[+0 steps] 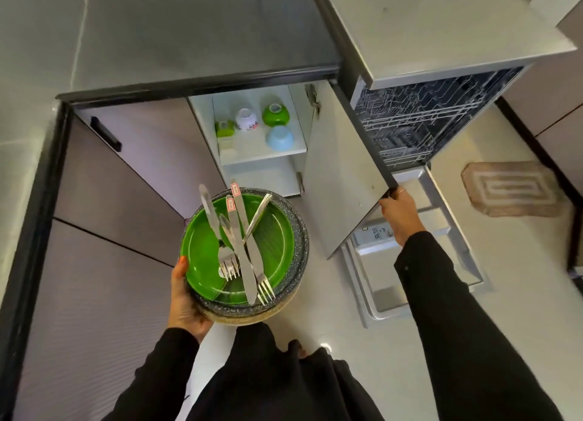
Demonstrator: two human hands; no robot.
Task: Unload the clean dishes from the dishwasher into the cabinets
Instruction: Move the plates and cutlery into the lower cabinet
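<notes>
Under the grey countertop [189, 35] an open cabinet [262, 155] shelf holds upturned bowls [275, 114]. Left hand [183, 297] grips a plate stack [243, 250] carrying cutlery [239, 237]; lower plates are mostly hidden. Right hand [400, 212] clasps the cabinet door [340, 174] edge, which partly hides the dishwasher [416, 120].

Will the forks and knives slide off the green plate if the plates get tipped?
Probably, yes. The forks and knives lie loose and crossed on the glossy green plate, which looks slippery, and nothing pins them. Its raised rim might catch them at a small tilt. The left hand alone holds the stack from one side, so it could wobble.
</notes>
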